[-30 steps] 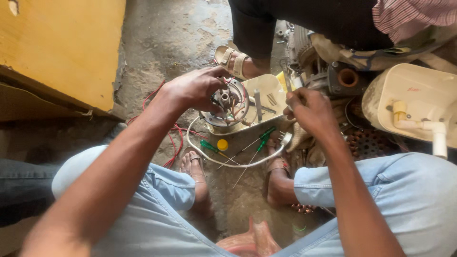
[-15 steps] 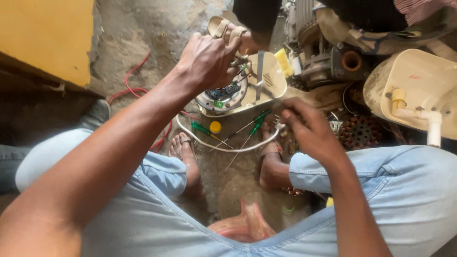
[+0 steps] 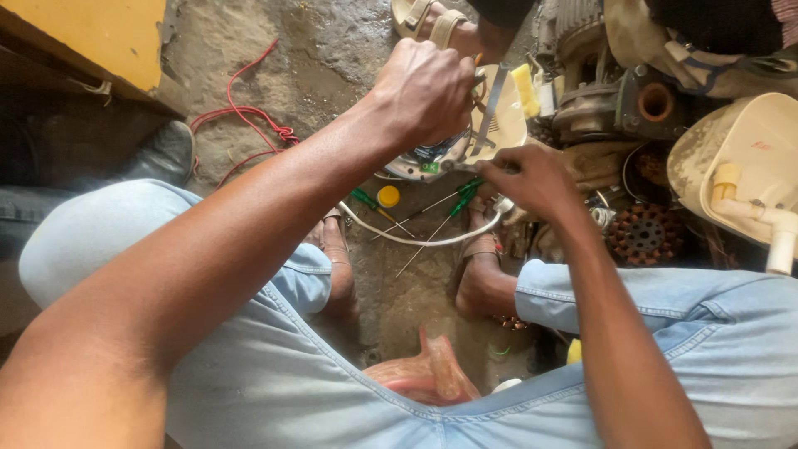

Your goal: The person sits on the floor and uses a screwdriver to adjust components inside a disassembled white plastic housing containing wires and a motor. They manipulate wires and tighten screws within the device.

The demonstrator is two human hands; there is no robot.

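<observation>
My left hand (image 3: 426, 90) is closed in a fist over a round metal motor part (image 3: 424, 160) that rests on the ground, and it hides most of it. My right hand (image 3: 532, 179) is closed just to the right, pinching a thin metal tool at the part's edge; the tool is mostly hidden. A cream plastic cover (image 3: 504, 116) lies behind the part with a flat metal blade (image 3: 490, 104) on it. Green-handled screwdrivers (image 3: 453, 199) and a white cable (image 3: 416, 239) lie on the ground between my feet.
A yellow cabinet (image 3: 91, 37) stands at the upper left with red wire (image 3: 249, 116) beside it. Old motors (image 3: 615, 83), a copper-wound rotor (image 3: 644, 233) and a cream plastic housing (image 3: 748, 158) crowd the right. Another person's sandalled foot (image 3: 432, 21) is at the top.
The view has tilted, so both hands sit higher. My left hand has lifted from an open grasp on the motor part to a fist above it; my right hand moved in to the part's edge.
</observation>
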